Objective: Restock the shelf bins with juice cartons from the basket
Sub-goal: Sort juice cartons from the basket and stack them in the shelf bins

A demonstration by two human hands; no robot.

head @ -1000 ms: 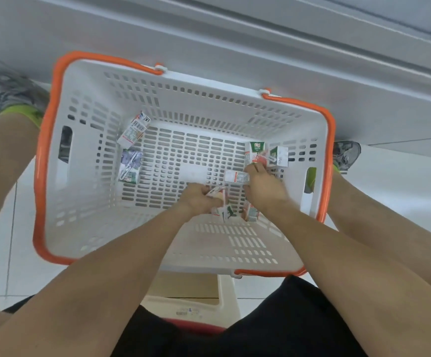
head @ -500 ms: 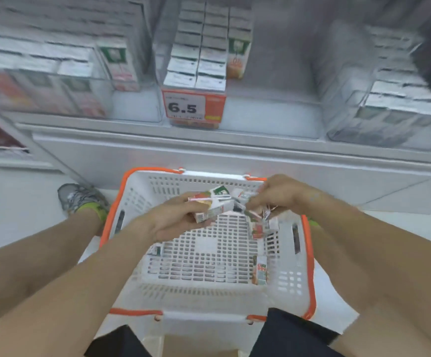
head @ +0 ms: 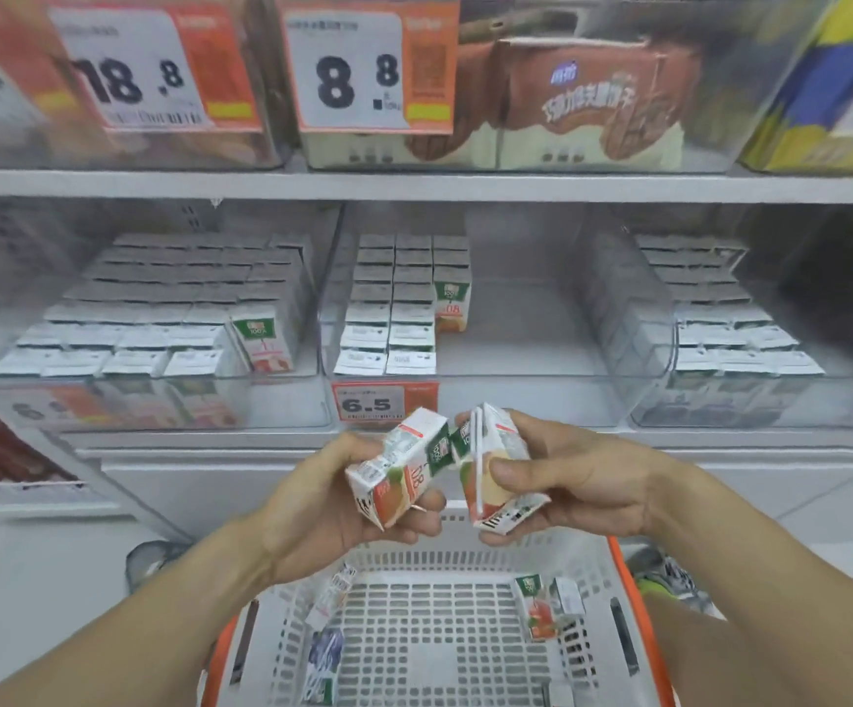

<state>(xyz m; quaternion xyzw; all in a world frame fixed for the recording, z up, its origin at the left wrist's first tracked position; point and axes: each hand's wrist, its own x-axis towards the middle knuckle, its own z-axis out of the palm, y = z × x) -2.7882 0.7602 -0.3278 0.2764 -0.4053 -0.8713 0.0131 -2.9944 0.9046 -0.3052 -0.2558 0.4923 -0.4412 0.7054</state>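
White basket (head: 470, 568) w/ orange rim, slotted grid. Held cartons (head: 404, 464) white, green & orange. Price tag (head: 386, 403) orange/white.

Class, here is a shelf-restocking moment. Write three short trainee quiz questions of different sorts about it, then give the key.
1. True or false: each hand grips a juice carton.
2. Which bin has bare floor on its right side? A) left B) middle C) right
3. Fill in: the middle bin's price tag reads ___.

Key: 1 true: left hand and right hand hold cartons. 2 B, middle bin. 3 6.5, price tag.
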